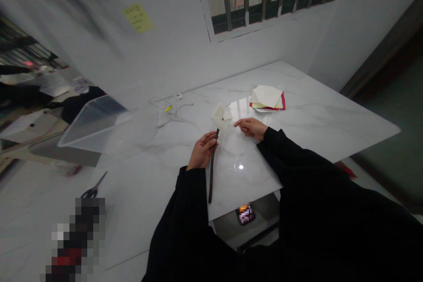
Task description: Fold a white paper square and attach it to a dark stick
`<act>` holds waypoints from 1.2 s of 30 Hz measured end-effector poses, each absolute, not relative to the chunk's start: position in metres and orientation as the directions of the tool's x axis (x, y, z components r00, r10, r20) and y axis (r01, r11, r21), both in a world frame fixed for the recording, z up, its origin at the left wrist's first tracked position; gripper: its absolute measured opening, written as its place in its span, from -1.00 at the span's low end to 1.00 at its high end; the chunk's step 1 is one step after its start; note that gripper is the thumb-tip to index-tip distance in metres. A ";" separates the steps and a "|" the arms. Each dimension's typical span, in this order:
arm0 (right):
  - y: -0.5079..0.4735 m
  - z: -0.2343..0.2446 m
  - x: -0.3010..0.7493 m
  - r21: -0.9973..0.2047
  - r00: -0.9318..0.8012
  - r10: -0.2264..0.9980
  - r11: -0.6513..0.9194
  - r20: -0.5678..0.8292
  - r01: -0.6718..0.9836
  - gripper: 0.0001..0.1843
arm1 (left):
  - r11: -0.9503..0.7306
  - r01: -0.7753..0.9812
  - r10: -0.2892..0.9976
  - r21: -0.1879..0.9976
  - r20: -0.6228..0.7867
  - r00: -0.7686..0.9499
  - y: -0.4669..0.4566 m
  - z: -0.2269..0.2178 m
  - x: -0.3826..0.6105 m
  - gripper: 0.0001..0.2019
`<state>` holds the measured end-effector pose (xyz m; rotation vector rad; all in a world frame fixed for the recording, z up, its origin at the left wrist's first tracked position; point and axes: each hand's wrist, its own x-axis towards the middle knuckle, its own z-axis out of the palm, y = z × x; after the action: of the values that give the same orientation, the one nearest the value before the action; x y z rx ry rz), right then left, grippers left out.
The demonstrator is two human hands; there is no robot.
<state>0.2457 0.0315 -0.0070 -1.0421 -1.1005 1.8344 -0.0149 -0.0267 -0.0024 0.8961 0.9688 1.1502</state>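
My left hand (202, 150) is closed around a thin dark stick (212, 172) near its top end. A folded white paper shape (221, 116) sits fixed at the stick's tip, like a pinwheel head. The stick slants down toward me over the white marble table (313, 119). My right hand (251, 127) rests on the table just right of the paper shape, fingers curled loosely with the fingertips pointing at it; nothing shows in it. Both arms wear black sleeves.
A stack of white, yellow and red paper sheets (267, 98) lies farther right. A thin cable with a yellow tag (168, 108) trails at the back. A clear plastic box (94, 123) sits left, and scissors (94, 188) lie near the left edge. A barred window is above.
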 end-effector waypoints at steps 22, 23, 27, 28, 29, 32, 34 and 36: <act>0.028 0.000 0.242 -0.911 -0.278 0.914 -0.357 -0.295 -0.208 -0.51 | 0.180 -0.317 0.981 0.931 -0.146 0.130 -0.027 -0.005 -0.017 -0.53; 0.028 0.000 0.242 -0.911 -0.278 0.914 -0.357 -0.295 -0.207 -0.50 | 0.180 -0.312 0.981 0.933 -0.145 0.132 -0.027 -0.005 -0.017 -0.53; 0.026 0.002 0.242 -0.909 -0.261 0.917 -0.359 -0.302 -0.212 -0.42 | 0.174 -0.305 0.981 0.936 -0.139 0.133 -0.026 -0.005 -0.018 -0.51; 0.026 0.002 0.242 -0.906 -0.255 0.918 -0.362 -0.305 -0.218 -0.39 | 0.174 -0.307 0.981 0.936 -0.139 0.133 -0.026 -0.005 -0.018 -0.50; 0.026 0.003 0.241 -0.904 -0.248 0.919 -0.364 -0.307 -0.227 -0.35 | 0.176 -0.310 0.981 0.934 -0.140 0.134 -0.026 -0.005 -0.018 -0.50; 0.025 0.005 0.241 -0.894 -0.230 0.919 -0.374 -0.321 -0.248 -0.23 | 0.184 -0.322 0.980 0.929 -0.147 0.135 -0.027 -0.004 -0.017 -0.48; 0.025 0.006 0.240 -0.886 -0.213 0.917 -0.385 -0.336 -0.259 -0.15 | 0.187 -0.329 0.980 0.926 -0.152 0.132 -0.027 -0.003 -0.017 -0.49; 0.024 0.008 0.240 -0.877 -0.196 0.915 -0.395 -0.352 -0.272 -0.08 | 0.189 -0.328 0.980 0.925 -0.155 0.129 -0.027 -0.003 -0.017 -0.50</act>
<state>0.2396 0.0241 0.0076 -1.1666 -0.8597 1.7285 -0.0173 -0.0269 -0.0033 0.8769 0.9623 1.1538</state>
